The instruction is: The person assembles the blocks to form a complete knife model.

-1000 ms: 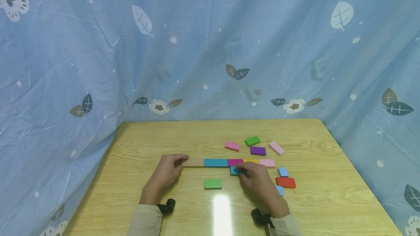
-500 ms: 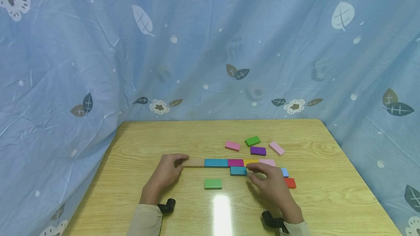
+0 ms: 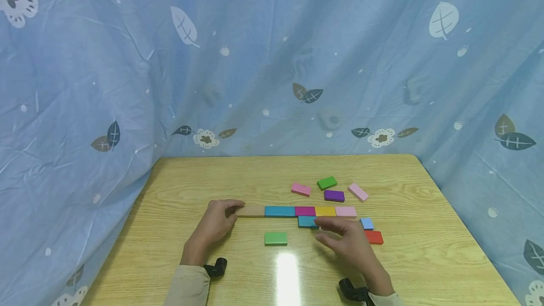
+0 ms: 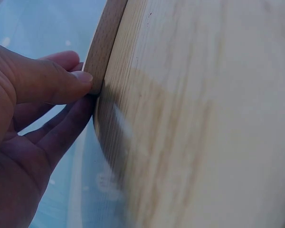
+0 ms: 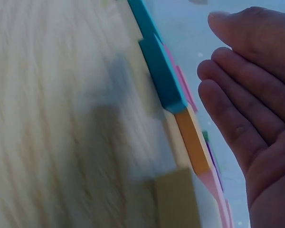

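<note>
A row of flat blocks runs across the table: a plain wooden block (image 3: pixel 251 211), a blue block (image 3: pixel 279 211), a magenta block (image 3: pixel 305 211), a yellow block (image 3: pixel 325 211) and a light pink block (image 3: pixel 346 211). My left hand (image 3: pixel 215 222) pinches the left end of the wooden block between thumb and fingers, as the left wrist view (image 4: pixel 47 85) confirms. A teal block (image 3: pixel 307 221) lies against the front of the row, below the magenta one. By its right end hovers my right hand (image 3: pixel 350 242), fingers loosely extended and holding nothing; the right wrist view shows them apart from the blocks.
Behind the row lie pink (image 3: pixel 301 189), green (image 3: pixel 327 183), purple (image 3: pixel 334 196) and pale pink (image 3: pixel 358 192) blocks. A light green block (image 3: pixel 276 238) sits in front. Light blue (image 3: pixel 367 223) and red (image 3: pixel 374 237) blocks lie right; an olive block (image 5: pixel 178 199) shows in the right wrist view.
My right hand has let go of the teal block and drawn back to the right and slightly toward me. The left hand and the row have stayed put.
</note>
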`<state>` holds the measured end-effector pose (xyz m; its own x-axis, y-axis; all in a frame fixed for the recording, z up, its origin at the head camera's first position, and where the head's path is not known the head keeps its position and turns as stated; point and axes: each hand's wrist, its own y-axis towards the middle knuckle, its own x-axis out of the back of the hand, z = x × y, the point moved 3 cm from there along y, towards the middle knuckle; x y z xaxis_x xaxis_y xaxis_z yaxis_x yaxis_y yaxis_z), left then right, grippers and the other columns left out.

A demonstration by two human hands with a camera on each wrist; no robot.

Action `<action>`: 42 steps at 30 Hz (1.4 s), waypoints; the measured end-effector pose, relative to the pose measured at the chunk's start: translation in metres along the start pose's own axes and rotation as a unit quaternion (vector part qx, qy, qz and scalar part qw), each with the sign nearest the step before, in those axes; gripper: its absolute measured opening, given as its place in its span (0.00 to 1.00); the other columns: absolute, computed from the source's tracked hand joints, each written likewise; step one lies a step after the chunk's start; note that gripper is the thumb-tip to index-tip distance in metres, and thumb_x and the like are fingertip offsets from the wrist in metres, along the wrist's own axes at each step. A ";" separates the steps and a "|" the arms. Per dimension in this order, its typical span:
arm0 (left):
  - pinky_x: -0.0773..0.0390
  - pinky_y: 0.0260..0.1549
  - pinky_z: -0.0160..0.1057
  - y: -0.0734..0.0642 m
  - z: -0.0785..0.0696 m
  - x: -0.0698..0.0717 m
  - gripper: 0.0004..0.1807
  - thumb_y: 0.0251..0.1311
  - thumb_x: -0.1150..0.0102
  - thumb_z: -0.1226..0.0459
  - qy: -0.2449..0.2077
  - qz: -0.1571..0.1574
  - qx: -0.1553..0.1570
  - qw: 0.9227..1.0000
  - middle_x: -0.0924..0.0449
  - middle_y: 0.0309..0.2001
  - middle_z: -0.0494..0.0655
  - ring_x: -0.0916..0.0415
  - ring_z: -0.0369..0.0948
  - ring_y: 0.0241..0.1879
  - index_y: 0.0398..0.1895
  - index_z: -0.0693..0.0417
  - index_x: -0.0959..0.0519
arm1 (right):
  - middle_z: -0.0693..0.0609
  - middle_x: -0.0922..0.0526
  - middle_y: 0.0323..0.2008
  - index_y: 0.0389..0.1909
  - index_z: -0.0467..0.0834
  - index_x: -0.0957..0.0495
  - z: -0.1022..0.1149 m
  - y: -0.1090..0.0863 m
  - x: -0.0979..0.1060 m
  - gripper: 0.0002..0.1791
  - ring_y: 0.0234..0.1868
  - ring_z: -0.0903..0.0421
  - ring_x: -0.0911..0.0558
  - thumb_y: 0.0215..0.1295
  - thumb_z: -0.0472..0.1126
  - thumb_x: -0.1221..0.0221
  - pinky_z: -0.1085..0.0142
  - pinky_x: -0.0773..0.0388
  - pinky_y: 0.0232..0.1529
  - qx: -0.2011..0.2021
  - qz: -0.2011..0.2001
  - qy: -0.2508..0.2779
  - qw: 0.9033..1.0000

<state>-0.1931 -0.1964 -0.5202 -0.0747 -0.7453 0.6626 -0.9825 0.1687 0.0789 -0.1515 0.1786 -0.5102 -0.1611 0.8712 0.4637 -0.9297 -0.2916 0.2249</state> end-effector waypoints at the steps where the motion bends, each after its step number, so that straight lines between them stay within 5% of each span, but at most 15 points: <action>1: 0.15 0.66 0.54 0.000 0.000 0.000 0.22 0.67 0.33 0.80 0.000 0.000 0.001 1.000 0.09 0.58 0.48 0.15 0.52 0.65 0.60 0.55 0.11 | 0.44 0.07 0.53 0.58 0.38 0.11 0.001 0.001 -0.003 0.21 0.54 0.48 0.07 0.64 0.34 0.23 0.60 0.09 0.58 -0.003 0.007 0.005 1.000; 18: 0.13 0.63 0.53 -0.001 0.000 0.000 0.22 0.67 0.33 0.80 0.007 -0.001 0.009 1.000 0.09 0.57 0.49 0.13 0.50 0.62 0.60 0.54 0.10 | 0.55 0.06 0.53 0.58 0.44 0.09 0.017 0.016 -0.062 0.19 0.58 0.56 0.09 0.67 0.41 0.23 0.63 0.13 0.64 0.027 0.083 -0.033 0.996; 29: 0.13 0.64 0.53 -0.001 0.000 0.000 0.23 0.67 0.33 0.80 0.010 0.000 0.012 1.000 0.09 0.58 0.50 0.14 0.51 0.64 0.61 0.54 0.11 | 0.54 0.07 0.53 0.56 0.44 0.08 0.023 0.023 -0.086 0.19 0.56 0.58 0.10 0.64 0.31 0.27 0.64 0.12 0.60 0.031 0.102 -0.038 0.994; 35: 0.12 0.62 0.51 -0.001 0.000 0.000 0.23 0.67 0.33 0.80 0.010 -0.001 0.011 1.000 0.10 0.58 0.51 0.13 0.51 0.63 0.61 0.54 0.11 | 0.56 0.07 0.53 0.56 0.45 0.09 0.030 0.029 -0.086 0.17 0.56 0.59 0.10 0.68 0.32 0.29 0.60 0.10 0.60 0.049 0.094 -0.093 0.990; 42: 0.11 0.60 0.50 0.000 -0.001 0.000 0.23 0.67 0.34 0.81 0.007 0.000 0.008 1.000 0.09 0.57 0.51 0.12 0.50 0.61 0.60 0.55 0.11 | 0.51 0.05 0.47 0.53 0.43 0.08 0.035 0.042 -0.064 0.18 0.47 0.55 0.07 0.61 0.28 0.24 0.58 0.07 0.49 0.110 0.036 -0.166 0.979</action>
<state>-0.1930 -0.1961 -0.5197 -0.0722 -0.7357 0.6735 -0.9852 0.1577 0.0667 -0.1690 0.0965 -0.5008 -0.0732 0.6789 0.7305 -0.8202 -0.4577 0.3432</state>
